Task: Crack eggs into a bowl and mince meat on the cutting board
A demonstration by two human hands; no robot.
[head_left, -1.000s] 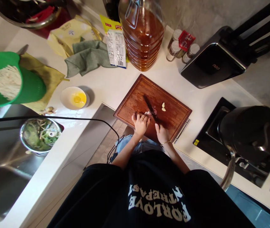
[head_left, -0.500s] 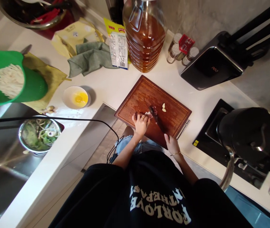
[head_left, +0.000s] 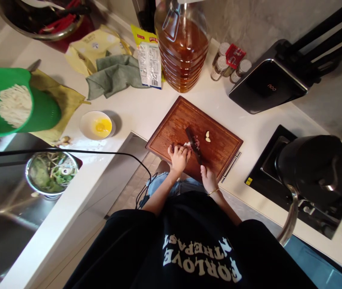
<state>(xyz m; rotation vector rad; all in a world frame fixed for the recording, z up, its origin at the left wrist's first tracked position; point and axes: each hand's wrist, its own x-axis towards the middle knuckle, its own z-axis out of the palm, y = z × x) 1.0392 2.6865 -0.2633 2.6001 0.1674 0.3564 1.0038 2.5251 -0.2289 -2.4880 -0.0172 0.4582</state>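
Note:
A wooden cutting board (head_left: 177,120) lies on the white counter in front of me. My left hand (head_left: 178,156) is curled, fingertips pressed on a small pale and reddish piece of food (head_left: 187,144) near the board's front edge. My right hand (head_left: 208,178) grips the handle of a dark knife (head_left: 192,143), whose blade rests against that piece right beside my left fingers. Two peeled garlic cloves (head_left: 207,136) lie just right of the blade.
A big oil bottle (head_left: 183,48), spice jars (head_left: 230,64), a packet and a green cloth (head_left: 113,74) stand behind the board. A bowl with egg yolk (head_left: 97,125), a green colander of noodles (head_left: 7,102) and a steel bowl of greens (head_left: 50,171) are left. A black pot (head_left: 312,168) sits right.
My right hand drew the knife back toward me half a second ago, then pushed it forward again across the food. My left hand stayed put on the piece.

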